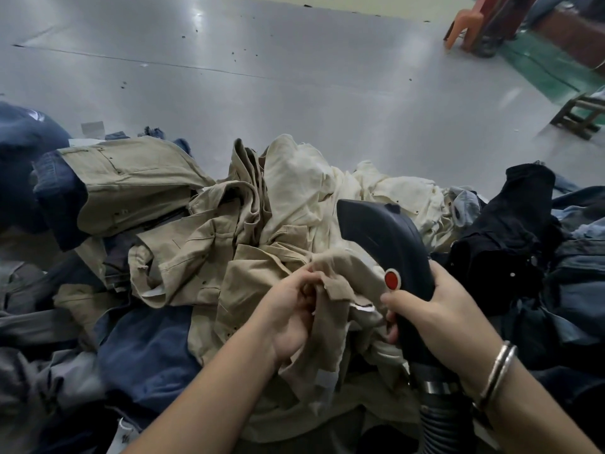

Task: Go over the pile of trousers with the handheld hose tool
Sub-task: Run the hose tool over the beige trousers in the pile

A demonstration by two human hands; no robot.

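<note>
Grey, glossy floor (262, 60) fills the upper half of the view, speckled with small dark bits, and a heap of trousers (229, 231) spreads across the lower half. At the far left lie dark blue jeans (39, 178), with a pair of khaki trousers (131, 181) draped beside them and more blue and grey cloth lower down. Crumpled beige and cream trousers make up the middle of the heap.

Near the centre, the left hand (291, 316) has its fingers curled together, pinching a fold of beige fabric (337, 283) between thumb and fingertips and lifting it slightly off the heap. Just right of it, the right hand (435, 309) is wrapped firmly round the handle of the hose tool (386, 244), a dark blue curved body with a round red button (392, 279) just above the thumb. The tool's nose points away from the person and rests over the cream trousers; the pinched fold lies against its left side. A ribbed hose (442, 417) runs from the base of the handle towards the bottom edge. A metal bangle (497, 371) sits on the right wrist. Black and blue trousers (510, 244) lie at the right. An orange plastic chair (465, 27) and a low wooden stool (579, 116) stand on the floor at the far right.
</note>
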